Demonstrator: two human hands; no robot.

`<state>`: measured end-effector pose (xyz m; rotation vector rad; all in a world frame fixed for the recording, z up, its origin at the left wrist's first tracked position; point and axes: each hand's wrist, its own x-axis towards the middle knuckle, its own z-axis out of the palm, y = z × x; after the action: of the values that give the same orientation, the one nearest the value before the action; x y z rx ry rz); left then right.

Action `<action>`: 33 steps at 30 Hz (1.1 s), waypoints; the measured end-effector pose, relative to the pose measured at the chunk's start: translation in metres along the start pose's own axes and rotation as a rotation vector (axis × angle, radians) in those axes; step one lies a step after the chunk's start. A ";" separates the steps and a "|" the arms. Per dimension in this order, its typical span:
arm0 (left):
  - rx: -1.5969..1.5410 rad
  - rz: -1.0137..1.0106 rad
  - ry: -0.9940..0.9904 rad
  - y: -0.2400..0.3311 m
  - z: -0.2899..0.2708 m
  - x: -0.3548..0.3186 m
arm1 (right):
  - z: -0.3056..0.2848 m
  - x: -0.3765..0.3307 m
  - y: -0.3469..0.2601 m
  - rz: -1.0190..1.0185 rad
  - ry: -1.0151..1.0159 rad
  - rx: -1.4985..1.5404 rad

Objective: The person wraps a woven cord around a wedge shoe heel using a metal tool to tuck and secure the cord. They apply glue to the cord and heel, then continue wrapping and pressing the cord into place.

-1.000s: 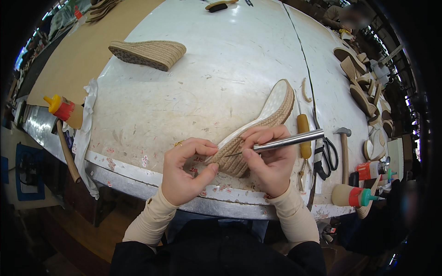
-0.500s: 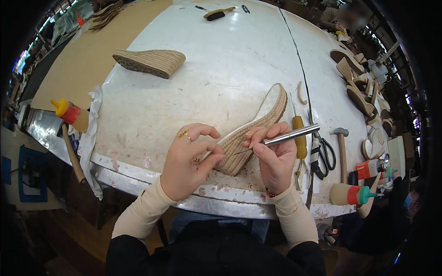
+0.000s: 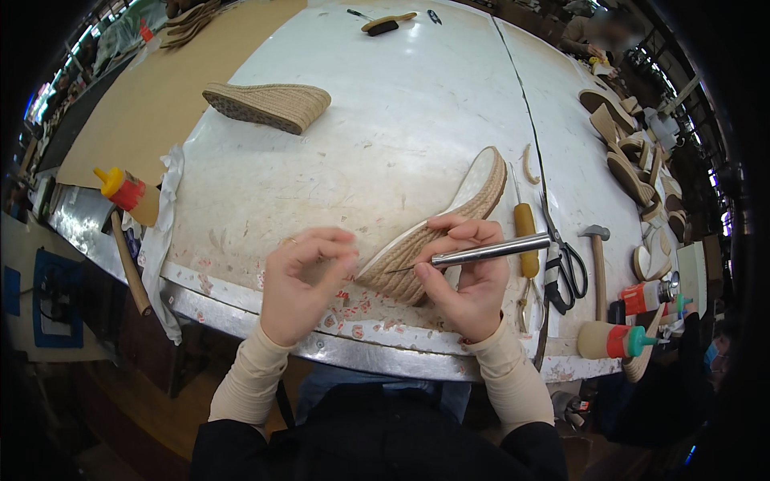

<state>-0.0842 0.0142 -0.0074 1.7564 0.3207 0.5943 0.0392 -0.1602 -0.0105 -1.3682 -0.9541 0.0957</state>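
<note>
Rope-soled wedge lay on the white worktable, heel end near the front edge, toe pointing away from the person. Right hand was closed around a metal-handled awl, gripped pen-fashion, its thin point aimed left at the wedge's braided side wall; whether the point had entered the rope could not be told. Left hand hovered just left of the wedge's heel, fingers curled and pinched together, apparently on something too fine to make out; it did not touch the sole. Risk, as judged: with the wedge unsupported on the left, a push from the awl could slide or tip it, and the point might skid off the braid toward the left fingers. Just right of the wedge lay a yellow-handled tool, then black scissors, then a hammer. Farther right of the wedge, near the table's corner, stood squeeze bottles with red and green caps; contents not visible. Well left of the wedge, at the table's edge, another bottle with a yellow and red cap. A second wedge sole sat beyond and left of the first, well apart. A brush lay at the far side.
</note>
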 end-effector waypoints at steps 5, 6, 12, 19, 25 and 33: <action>-0.105 -0.050 -0.138 0.007 0.012 -0.010 | 0.002 -0.001 -0.001 0.043 -0.003 0.024; -0.101 -0.054 -0.147 0.007 0.013 -0.010 | 0.002 -0.001 -0.001 0.047 -0.005 0.025; -0.022 0.056 -0.111 0.004 0.017 -0.007 | 0.003 -0.002 0.000 0.068 0.021 0.038; -0.210 -0.097 -0.069 -0.004 0.022 -0.011 | 0.001 0.000 0.002 0.031 0.019 0.048; -0.243 -0.072 -0.075 -0.006 0.023 -0.011 | 0.003 0.001 0.003 0.012 0.026 0.012; -0.304 -0.108 -0.106 -0.005 0.016 -0.012 | 0.002 -0.002 0.001 0.045 -0.007 0.065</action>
<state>-0.0848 -0.0034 -0.0180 1.4625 0.2363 0.4450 0.0375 -0.1592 -0.0129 -1.3298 -0.9187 0.1645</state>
